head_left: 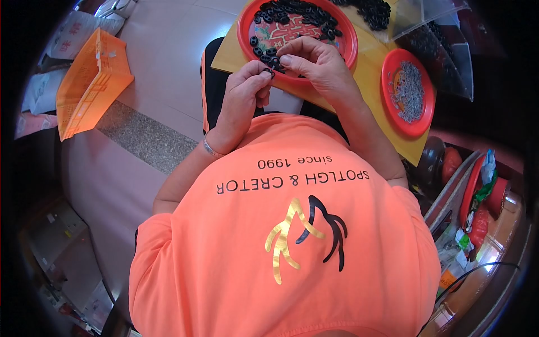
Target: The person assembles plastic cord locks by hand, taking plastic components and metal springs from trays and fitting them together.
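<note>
Hands: bare, raised together over the near edge of the tray, fingertips close to each other.
Left hand (244,92): thumb and forefinger pinch a small black looped piece (269,72); the other fingers curl under.
Right hand (323,64): thumb and forefinger bent toward each other just beside that piece; whether they grip anything, I cannot tell.
Wrist: a thin silver-coloured bracelet (211,147) circles the left one.
Tray: a round red plastic tray (351,42) with a patterned base lies beneath and beyond the hands.
Black pieces: small black pieces with holes (281,12) lie in the tray, thickest along its far side, with more near the fingers.
Bench: yellow bench (365,84), carrying the tray.
Loose heap: more black parts (373,12) lie on the bench, to the right beyond the tray.
Plate: a round red plastic plate (386,84), right of the tray, holds a pile of thin silver-coloured metal pieces (409,91).
Bin: a clear plastic container (463,62) stands beyond the plate, dark contents inside.
Shirt: an orange printed shirt (236,241) covers the person's torso below the hands.
Floor: an orange slatted plastic crate (92,84) sits at far left, near pale sacks (73,36).
</note>
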Demonstrator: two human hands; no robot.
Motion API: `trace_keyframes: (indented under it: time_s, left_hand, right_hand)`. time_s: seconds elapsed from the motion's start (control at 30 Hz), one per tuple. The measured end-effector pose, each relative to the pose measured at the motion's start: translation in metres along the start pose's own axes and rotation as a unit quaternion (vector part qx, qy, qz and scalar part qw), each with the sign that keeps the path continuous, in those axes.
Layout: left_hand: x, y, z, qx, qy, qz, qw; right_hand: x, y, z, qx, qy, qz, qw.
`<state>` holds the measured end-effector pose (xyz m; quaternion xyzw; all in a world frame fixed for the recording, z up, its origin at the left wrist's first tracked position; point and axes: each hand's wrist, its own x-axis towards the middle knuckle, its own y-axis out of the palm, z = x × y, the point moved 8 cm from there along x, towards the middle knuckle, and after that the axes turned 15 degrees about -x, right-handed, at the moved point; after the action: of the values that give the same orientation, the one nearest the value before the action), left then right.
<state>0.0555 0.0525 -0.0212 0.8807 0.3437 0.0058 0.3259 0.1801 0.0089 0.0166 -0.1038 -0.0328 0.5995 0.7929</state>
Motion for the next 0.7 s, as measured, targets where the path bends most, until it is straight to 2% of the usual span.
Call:
trace_keyframes:
  time_s: [0.53,0.63,0.7]
  left_hand:
    - [0.001,-0.001,0.003,0.03,0.002,0.004,1.0]
    - [0.002,0.0,0.002,0.047,0.02,0.01,0.999]
    - [0.002,0.001,0.002,0.049,0.027,0.007,0.998]
  right_hand:
    - [-0.002,-0.001,-0.003,-0.026,-0.02,0.002,0.999]
    - [-0.005,0.009,-0.008,0.047,0.015,0.022,0.999]
    - [-0.007,0.009,-0.007,0.035,0.011,0.009,0.999]
